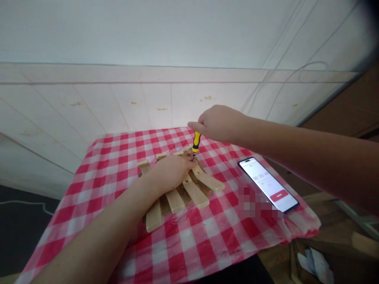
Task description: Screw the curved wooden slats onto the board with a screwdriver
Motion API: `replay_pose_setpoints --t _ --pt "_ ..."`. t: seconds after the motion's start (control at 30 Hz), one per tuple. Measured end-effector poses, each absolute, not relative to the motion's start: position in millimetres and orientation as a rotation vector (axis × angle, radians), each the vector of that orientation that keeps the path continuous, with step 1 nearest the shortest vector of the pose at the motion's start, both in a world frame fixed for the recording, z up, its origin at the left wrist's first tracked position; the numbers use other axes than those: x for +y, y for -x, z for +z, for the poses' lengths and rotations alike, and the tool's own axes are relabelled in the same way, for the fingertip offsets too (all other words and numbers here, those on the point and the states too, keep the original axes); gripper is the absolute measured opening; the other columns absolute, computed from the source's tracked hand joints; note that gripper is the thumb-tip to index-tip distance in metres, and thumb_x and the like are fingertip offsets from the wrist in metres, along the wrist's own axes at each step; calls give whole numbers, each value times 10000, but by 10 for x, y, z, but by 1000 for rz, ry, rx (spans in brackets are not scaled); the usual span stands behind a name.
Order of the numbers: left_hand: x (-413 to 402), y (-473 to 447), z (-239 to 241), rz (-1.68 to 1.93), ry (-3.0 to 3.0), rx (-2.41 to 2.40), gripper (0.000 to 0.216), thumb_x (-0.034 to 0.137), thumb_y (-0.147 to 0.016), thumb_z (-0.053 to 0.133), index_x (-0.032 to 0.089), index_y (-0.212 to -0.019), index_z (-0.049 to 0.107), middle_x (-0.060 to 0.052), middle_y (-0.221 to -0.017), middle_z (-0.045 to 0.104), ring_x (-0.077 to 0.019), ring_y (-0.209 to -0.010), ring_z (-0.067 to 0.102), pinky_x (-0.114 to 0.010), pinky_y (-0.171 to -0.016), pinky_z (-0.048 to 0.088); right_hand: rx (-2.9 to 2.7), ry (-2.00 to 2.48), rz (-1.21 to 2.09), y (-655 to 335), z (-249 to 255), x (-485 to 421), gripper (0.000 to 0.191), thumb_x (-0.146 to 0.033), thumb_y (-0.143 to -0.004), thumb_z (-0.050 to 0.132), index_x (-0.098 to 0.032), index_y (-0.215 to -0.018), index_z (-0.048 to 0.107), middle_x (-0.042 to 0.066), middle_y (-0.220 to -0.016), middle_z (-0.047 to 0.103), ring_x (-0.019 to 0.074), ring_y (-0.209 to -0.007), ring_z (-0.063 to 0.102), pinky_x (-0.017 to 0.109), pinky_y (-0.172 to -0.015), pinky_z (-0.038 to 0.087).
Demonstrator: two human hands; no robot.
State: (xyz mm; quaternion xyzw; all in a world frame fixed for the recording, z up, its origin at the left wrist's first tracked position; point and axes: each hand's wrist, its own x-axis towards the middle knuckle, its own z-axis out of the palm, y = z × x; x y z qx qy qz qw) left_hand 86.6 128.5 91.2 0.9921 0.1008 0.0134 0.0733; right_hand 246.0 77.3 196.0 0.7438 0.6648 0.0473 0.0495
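A slatted wooden piece (pixel 197 195) lies on the table, made of several pale, rounded slats with dark screw spots. My left hand (pixel 173 173) lies across it, gripping the slats, with its fingertips close to the screwdriver's tip. Most of those fingers are hidden behind the back of the hand. Above and to the right, my right hand (pixel 220 122) is closed around the top of a yellow and black screwdriver (pixel 196 141). The screwdriver stands nearly upright, its tip down at the far right slat beside my left fingers. Whether a screw sits under the tip is hidden.
A phone (pixel 268 183) showing a timer lies to the right on the red and white checked tablecloth (pixel 189 240). The table's far edge meets a white panelled wall (pixel 156 102). A thin cable (pixel 284 83) hangs along the wall. Papers (pixel 315 262) lie below at the right.
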Motion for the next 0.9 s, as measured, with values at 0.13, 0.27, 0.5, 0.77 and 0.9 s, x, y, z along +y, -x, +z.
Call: replay_pose_setpoints --t 0.13,0.27,0.5,0.77,0.9 --pt "1277 -878 922 15 -2952 326 374 152 -908 390 214 -1196 621 -55 -1218 652 -188 -1083 620 -303 -942 467 2359 -2065 -203 -2627 1921 633 379 -343 -922 345 -174 -1131 612 105 -918 686 194 -762 593 309 -667 400" --pt "1261 -879 950 -21 -2925 316 366 121 -895 391 207 -1152 638 -58 -1156 679 -189 -1041 640 -305 -907 490 2454 -1837 -270 -2722 1878 564 299 -201 -829 442 -200 -1046 647 77 -968 686 182 -809 591 292 -681 402" --pt "1264 -859 942 21 -2930 329 392 136 -914 376 212 -1225 602 -59 -1277 619 -187 -1144 599 -317 -989 457 2160 -1756 -139 -2655 2070 792 264 -173 -757 505 -176 -963 670 55 -768 676 145 -597 542 277 -548 347" --pt "1208 -859 915 48 -3009 388 405 127 -901 390 191 -1255 576 -83 -1292 606 -202 -1141 599 -318 -936 486 2009 -2065 -112 -2407 2094 942 554 -545 -893 337 -139 -745 684 112 -639 623 204 -609 577 325 -570 380" --pt "1208 -858 932 47 -3001 368 405 133 -905 375 203 -1246 581 -75 -1263 625 -206 -1124 607 -322 -909 494 2055 -2107 49 -2375 2022 835 437 -514 -844 483 -151 -983 682 132 -846 684 248 -769 620 323 -626 402"
